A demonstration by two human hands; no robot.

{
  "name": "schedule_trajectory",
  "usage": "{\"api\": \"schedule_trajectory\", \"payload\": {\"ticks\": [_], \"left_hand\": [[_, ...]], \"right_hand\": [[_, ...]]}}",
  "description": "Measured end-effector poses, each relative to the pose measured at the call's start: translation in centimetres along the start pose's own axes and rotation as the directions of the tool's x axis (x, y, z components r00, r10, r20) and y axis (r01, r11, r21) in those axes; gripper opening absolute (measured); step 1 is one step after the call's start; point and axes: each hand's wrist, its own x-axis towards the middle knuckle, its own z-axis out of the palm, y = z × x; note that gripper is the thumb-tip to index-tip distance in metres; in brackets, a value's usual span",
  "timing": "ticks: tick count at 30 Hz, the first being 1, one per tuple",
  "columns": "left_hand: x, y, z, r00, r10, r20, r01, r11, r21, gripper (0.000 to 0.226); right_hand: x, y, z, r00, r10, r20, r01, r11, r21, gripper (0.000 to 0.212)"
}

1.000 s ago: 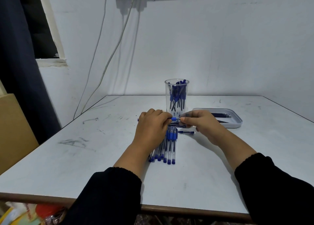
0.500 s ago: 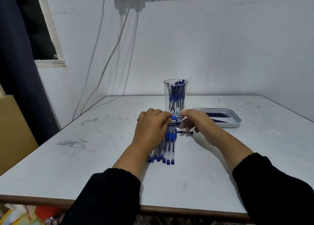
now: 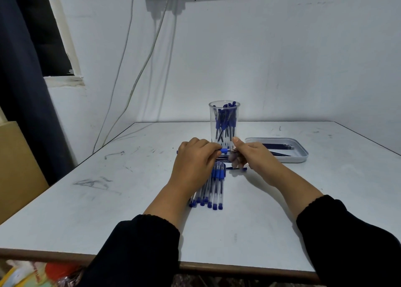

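Left hand (image 3: 195,158) grips the pen (image 3: 224,150) above the row (image 3: 213,187); right hand (image 3: 249,154) pinches its tip, thumb newly raised, fingers blurred, so it's probably twisting the tip on.

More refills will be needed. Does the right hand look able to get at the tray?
Probably yes: the tray lies just right of the right hand with only bare table between, though its fingers pinch the pen that the left hand holds.
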Motion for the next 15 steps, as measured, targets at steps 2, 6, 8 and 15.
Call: {"api": "schedule_trajectory", "payload": {"ticks": [2, 6, 8, 15], "left_hand": [[-0.02, -0.04, -0.01, 1.000, -0.010, -0.012, 0.010, 1.000, 0.009, 0.018], [-0.03, -0.04, -0.09, 1.000, -0.008, -0.013, 0.008, 1.000, 0.016, 0.016], [-0.03, 0.02, -0.09, 1.000, 0.001, -0.015, -0.001, 1.000, 0.011, 0.017], [0.02, 0.04, -0.02, 1.000, 0.019, -0.023, -0.019, 1.000, -0.001, 0.021]], "right_hand": [[-0.13, -0.21, 0.00, 1.000, 0.001, 0.026, -0.001, 1.000, 0.027, 0.038], [-0.14, -0.26, 0.03, 0.997, -0.071, 0.026, 0.070, 0.997, 0.010, 0.013], [-0.08, -0.15, 0.05, 0.997, -0.080, 0.016, 0.080, 0.997, 0.007, 0.021], [0.11, 0.17, 0.02, 0.998, -0.056, 0.001, 0.056, 0.998, -0.031, 0.054]]}}
